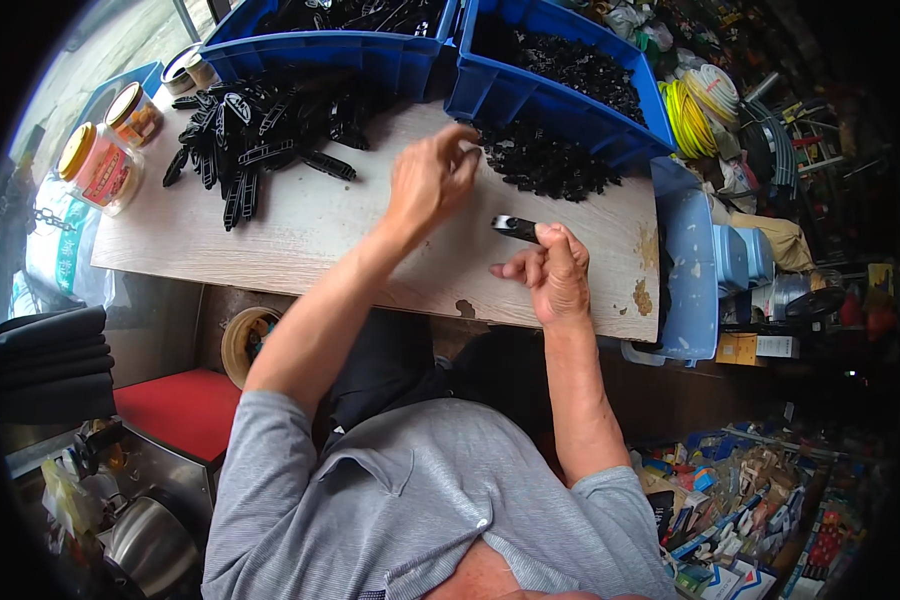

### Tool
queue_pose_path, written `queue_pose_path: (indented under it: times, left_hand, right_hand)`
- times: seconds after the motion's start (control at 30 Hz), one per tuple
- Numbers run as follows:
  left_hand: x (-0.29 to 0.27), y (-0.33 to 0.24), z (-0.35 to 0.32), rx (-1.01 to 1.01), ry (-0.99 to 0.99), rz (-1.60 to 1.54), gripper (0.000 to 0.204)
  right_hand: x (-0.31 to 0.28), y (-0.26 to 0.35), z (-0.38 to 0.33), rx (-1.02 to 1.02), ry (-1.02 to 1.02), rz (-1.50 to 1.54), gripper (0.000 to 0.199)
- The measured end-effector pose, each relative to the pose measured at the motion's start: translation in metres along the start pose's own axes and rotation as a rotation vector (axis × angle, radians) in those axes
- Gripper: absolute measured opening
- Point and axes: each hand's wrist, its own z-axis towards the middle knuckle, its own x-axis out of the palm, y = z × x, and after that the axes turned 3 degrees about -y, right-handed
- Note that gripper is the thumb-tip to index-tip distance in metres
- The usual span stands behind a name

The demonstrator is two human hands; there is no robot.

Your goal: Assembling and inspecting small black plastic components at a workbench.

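Note:
My right hand (557,270) pinches a black elongated plastic part (515,228) between thumb and fingers, a little above the light wooden table. Its left end has a pale, shiny patch. My left hand (433,178) is raised over the table, its fingers bent inward beside a heap of small black parts (550,165). Whatever its fingertips may hold is too small or hidden to make out. Toward the back left lies a loose pile of long black plastic parts (260,140), of a similar shape to the one in my right hand.
Two blue bins, one (335,55) with long black parts and one (570,95) with small ones, stand along the far side of the table (300,225). Lidded jars (100,170) sit at its left edge. A blue tub (688,260) adjoins its right edge, near a yellow hose coil (685,118).

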Motion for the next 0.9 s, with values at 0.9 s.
queue_pose_path:
  times: [0.9]
  left_hand:
    - [-0.015, 0.008, -0.032, -0.423, 0.141, -0.790, 0.010]
  right_hand:
    - [-0.028, 0.008, 0.018, 0.014, -0.124, -0.105, 0.032]
